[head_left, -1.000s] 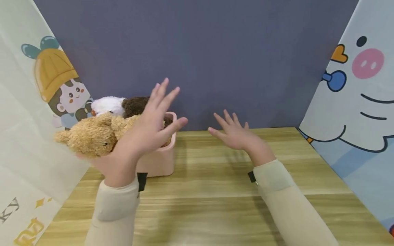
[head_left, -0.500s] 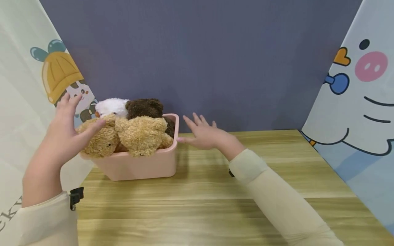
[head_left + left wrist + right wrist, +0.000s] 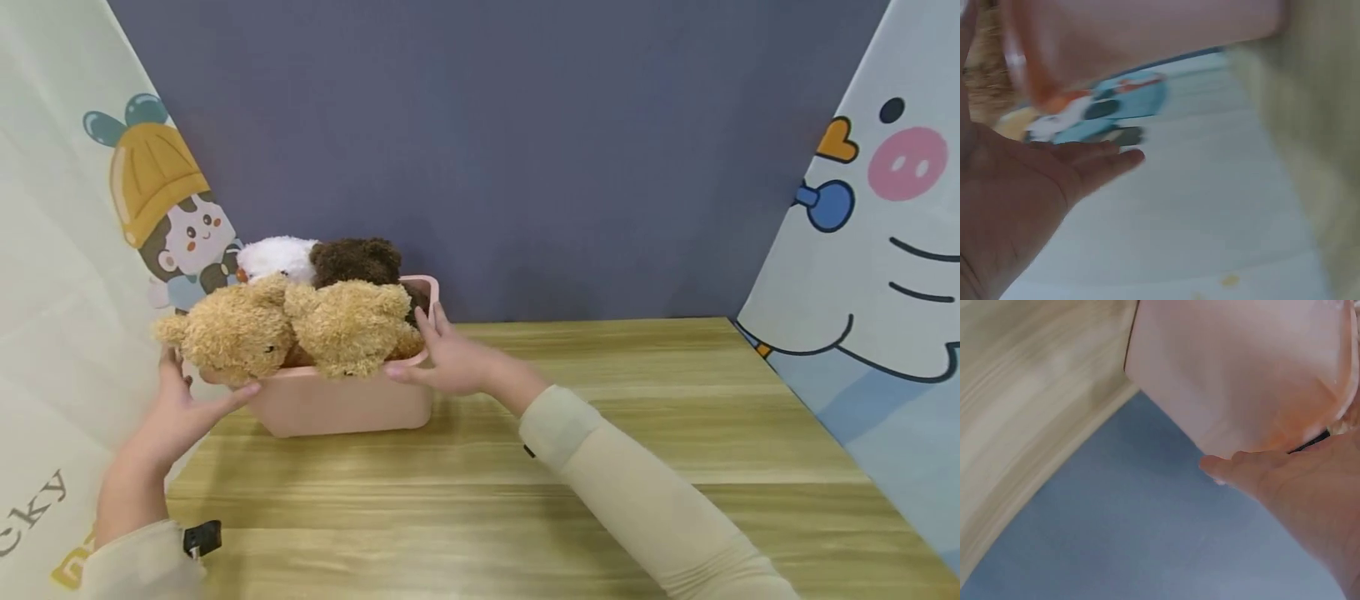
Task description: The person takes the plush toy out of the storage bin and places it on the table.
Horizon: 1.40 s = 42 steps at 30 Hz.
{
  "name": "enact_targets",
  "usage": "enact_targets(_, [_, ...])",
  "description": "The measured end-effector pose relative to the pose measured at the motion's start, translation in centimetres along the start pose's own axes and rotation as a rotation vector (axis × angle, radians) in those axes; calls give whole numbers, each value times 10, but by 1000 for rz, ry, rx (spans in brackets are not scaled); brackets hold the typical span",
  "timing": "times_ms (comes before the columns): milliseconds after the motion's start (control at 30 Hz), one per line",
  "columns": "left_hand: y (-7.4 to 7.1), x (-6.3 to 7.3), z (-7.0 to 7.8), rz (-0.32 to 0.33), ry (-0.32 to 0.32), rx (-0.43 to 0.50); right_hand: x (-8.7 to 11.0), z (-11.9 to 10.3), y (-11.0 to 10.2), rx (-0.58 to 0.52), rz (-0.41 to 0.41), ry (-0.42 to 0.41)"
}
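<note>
In the head view, a pink plastic bin [image 3: 345, 408] stands at the table's back left, filled with plush toys. Two tan curly plush toys, the left one [image 3: 236, 333] and the right one [image 3: 351, 325], lie at the front; a white plush [image 3: 277, 258] and a dark brown plush [image 3: 356, 262] sit behind. My left hand [image 3: 168, 421] is at the bin's left end, thumb by the front rim; the left wrist view shows its fingers [image 3: 1104, 165] straight, beside the bin. My right hand [image 3: 457, 362] touches the right front corner, with extended fingers along the outer wall.
The wood-grain table [image 3: 600, 433] reaches toward me and to the right. A dark grey panel [image 3: 525, 150] rises behind it. Printed sheets flank it: a cartoon child on the left sheet [image 3: 60, 250], a pig-nosed figure on the right sheet [image 3: 885, 275].
My left hand has swung left from over the bin, then dropped to its left end. The right hand has moved left to the bin's right corner. The bin stays in place.
</note>
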<state>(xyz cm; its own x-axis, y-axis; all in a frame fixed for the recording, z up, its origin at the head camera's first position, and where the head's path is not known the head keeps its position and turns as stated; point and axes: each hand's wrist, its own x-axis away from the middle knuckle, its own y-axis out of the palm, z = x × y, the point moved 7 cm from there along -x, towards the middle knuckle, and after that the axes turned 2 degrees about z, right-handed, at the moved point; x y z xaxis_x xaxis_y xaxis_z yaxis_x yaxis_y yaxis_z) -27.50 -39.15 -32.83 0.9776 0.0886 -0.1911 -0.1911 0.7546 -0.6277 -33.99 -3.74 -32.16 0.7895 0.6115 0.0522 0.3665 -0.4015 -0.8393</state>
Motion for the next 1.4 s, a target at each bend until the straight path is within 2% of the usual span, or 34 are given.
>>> enact_targets(100, [12,-6,-10,-19,40,8,-3,1,4,-7,28,32])
enact_targets(233, [25,-13,-13,12,52,65,-4,4,6,41,128,54])
enact_targets(300, [31,-14,-18,36,20,114,-4,4,9,76,182,63])
enact_targets(467, [38,-1,-47,96,-144,143,-3,1,25,140,239,75])
enact_targets(533, [38,2,-55,140,-173,149,-2,-1,28,147,250,81])
enact_targets(600, [38,3,-59,179,-174,171,-1,-1,29,146,267,91])
enact_targets(700, [40,1,-59,203,-155,206,0,1,28,137,282,111])
enact_targets(800, [42,-2,-56,190,-149,229,1,3,26,127,286,115])
enact_targets(900, [41,-6,-51,150,-148,248,1,3,22,125,296,104])
enact_targets(1100, [36,-2,-45,54,-169,292,1,3,24,88,284,109])
enact_targets(1267, [37,-5,-44,66,-214,247,2,4,24,89,281,115])
enact_targets(1400, [38,-6,-42,83,-228,235,2,-2,14,111,292,107])
